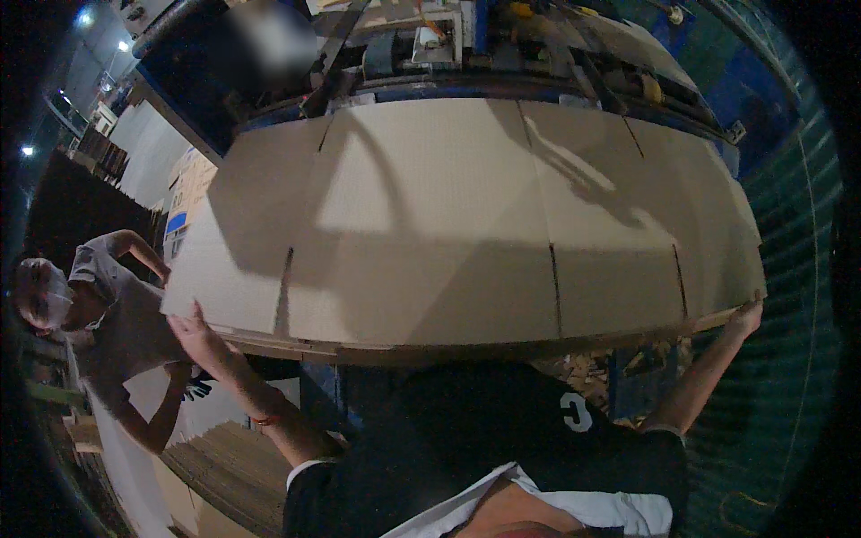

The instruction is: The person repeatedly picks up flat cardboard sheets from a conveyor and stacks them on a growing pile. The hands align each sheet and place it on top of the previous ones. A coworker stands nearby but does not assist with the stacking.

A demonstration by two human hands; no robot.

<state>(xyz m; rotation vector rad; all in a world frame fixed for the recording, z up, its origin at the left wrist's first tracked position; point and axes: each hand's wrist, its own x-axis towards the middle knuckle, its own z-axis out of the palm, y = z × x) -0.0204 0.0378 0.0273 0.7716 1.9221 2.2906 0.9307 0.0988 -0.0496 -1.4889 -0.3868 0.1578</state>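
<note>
A wide brown cardboard sheet (430, 287) with dark slots cut into its long edges spans the space in front of me. Below its near edge the edges of further cardboard layers show. My left hand (208, 342) grips the near left corner, its thumb by the top face and part of its fingers hidden. At the near right corner my right hand (749, 318) is closed on the edge, fingers mostly out of sight. The far edge of the sheet meets a blue machine (421, 85) with rollers and dark bars.
To my left stands a co-worker (126, 314) in a grey shirt and face mask, close to the sheet. Stacked cardboard (242, 475) lies low at the left. Cardboard scraps (587, 377) show beneath the near edge. A green corrugated wall (789, 359) runs along the right.
</note>
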